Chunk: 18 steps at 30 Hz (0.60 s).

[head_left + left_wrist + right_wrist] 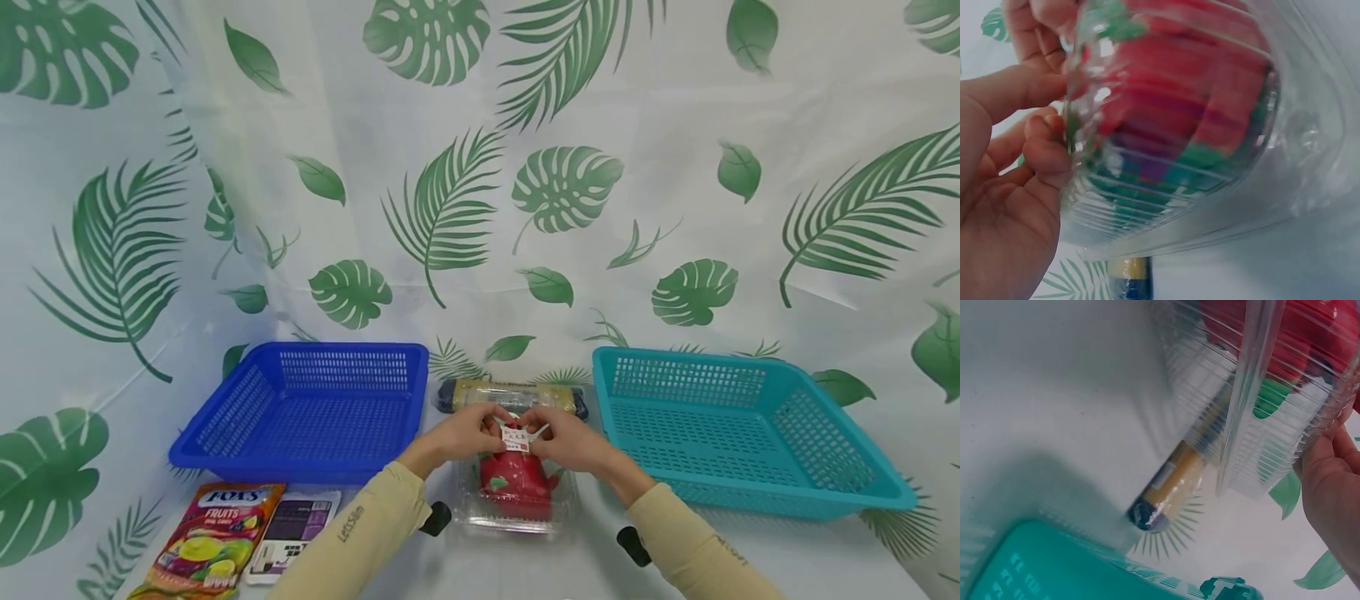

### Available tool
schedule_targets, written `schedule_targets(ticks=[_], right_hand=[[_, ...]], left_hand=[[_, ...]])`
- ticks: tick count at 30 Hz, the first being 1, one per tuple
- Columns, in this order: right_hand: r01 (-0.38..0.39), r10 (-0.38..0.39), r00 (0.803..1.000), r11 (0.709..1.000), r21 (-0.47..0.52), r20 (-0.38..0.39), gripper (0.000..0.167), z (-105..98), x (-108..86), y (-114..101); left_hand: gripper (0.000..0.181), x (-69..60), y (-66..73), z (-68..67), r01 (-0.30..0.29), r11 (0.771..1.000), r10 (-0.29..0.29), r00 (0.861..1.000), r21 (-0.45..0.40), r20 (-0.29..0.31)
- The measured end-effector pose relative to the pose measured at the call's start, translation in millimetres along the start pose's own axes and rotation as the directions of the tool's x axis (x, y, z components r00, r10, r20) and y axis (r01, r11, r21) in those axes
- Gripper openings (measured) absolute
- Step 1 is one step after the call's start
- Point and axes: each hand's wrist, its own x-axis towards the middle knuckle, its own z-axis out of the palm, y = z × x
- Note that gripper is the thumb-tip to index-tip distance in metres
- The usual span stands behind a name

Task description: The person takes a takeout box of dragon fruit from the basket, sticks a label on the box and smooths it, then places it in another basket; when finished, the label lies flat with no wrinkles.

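Observation:
A clear plastic box (pixel 517 518) with a bright red object (pixel 513 479) inside stands in the middle of the table. A small white label (pixel 515 439) with dark and red print lies against the box's top, with thin white straps at its sides. My left hand (pixel 468 431) pinches the strap on the left of the label. On the other side my right hand (pixel 567 439) pinches the right strap. In the left wrist view the ribbed lid (pixel 1166 156) hides some fingertips. The right wrist view shows the right hand (pixel 1332 487) close against the box wall.
A blue basket (pixel 300 467) stands at the left and a teal basket (pixel 750 492) at the right. Behind the box lies a yellow and dark roll-shaped pack (pixel 468 392). An orange candy bag (pixel 213 533) and a purple and white packet (pixel 296 529) lie at the front left.

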Motion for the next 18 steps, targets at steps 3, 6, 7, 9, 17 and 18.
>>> schedule_targets(ticks=[3, 6, 7, 9, 17, 18], right_hand=[[0.004, -0.004, 1.0, 1.0, 0.01, -0.004, 0.031, -0.7, -1.5, 1.7], [0.005, -0.005, 1.0, 1.0, 0.014, -0.006, 0.031, -1.0, -3.2, 2.5], [0.006, -0.006, 1.0, 1.0, 0.016, -0.007, 0.031, -1.0, -3.8, 2.5], [0.004, -0.003, 1.0, 1.0, 0.018, -0.013, 0.03, -0.8, -4.5, 2.3], [0.031, -0.028, 0.999, 0.996, 0.089, -0.031, 0.032, 1.0, -6.2, 6.5], [0.033, -0.028, 0.999, 0.994, 0.106, -0.04, 0.032, 1.2, -6.7, 7.6]], left_hand=[[0.033, 0.3, 0.9, 0.1, -0.003, 1.0, 0.003, 1.0, -0.011, 0.016], [0.031, 1.4, 0.4, 1.6, -0.011, 1.0, 0.01, 1.0, 0.002, 0.017], [0.031, 1.6, 0.5, 2.4, -0.015, 1.0, 0.015, 1.0, 0.008, 0.015], [0.031, 2.0, 0.7, 3.5, -0.023, 1.0, 0.023, 1.0, 0.018, 0.012], [0.037, -2.5, 0.4, -0.3, -0.03, 0.999, 0.03, 0.999, -0.022, 0.025], [0.038, -3.6, 0.1, -0.5, -0.041, 0.999, 0.042, 0.999, -0.03, 0.021]])
